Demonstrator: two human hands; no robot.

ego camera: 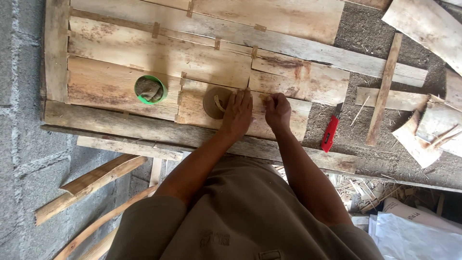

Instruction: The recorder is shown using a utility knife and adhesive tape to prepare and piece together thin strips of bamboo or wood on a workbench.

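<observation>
Thin, pale wood veneer sheets (159, 53) lie pieced together on a bench, joined by small brown tape strips (156, 30). My left hand (237, 111) lies flat, fingers together, pressing on a veneer seam next to a brown roll of tape (214, 102). My right hand (276, 110) is beside it with fingers curled, pinching something small at the seam; what it grips is too small to tell. A green cup (151, 89) holding a grey rag stands left of the roll.
A red utility knife (330, 132) lies to the right on the rough bench top. Loose veneer pieces and a wooden strip (384, 89) are scattered at the right. Wooden sticks (89, 182) lean below the bench, near a grey block wall (21, 120).
</observation>
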